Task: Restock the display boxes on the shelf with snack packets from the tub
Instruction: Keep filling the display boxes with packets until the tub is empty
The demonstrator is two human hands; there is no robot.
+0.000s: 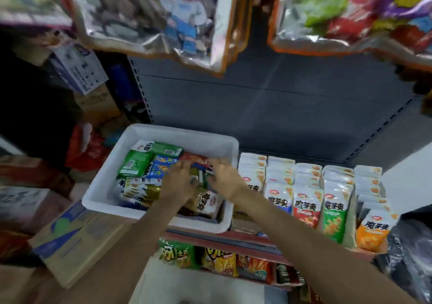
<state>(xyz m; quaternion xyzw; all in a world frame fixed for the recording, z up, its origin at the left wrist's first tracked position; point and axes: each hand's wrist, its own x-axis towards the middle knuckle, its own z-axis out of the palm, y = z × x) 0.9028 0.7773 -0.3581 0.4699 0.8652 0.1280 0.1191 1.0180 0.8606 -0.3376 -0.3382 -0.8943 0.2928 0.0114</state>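
The white tub [112, 175] sits on the shelf [233, 239] at about nine o'clock from the display boxes [350, 228], touching the nearest row. It holds mixed snack packets [140, 163], green, blue, gold and white. Both hands reach into the pile: the left hand [178, 182] lies over the packets at the tub's centre, the right hand [225, 177] just beside it at three o'clock. Motion blur hides the fingers, so whether either pinches a packet I cannot tell. Chip bags [217, 260] stand at six o'clock below the shelf edge.
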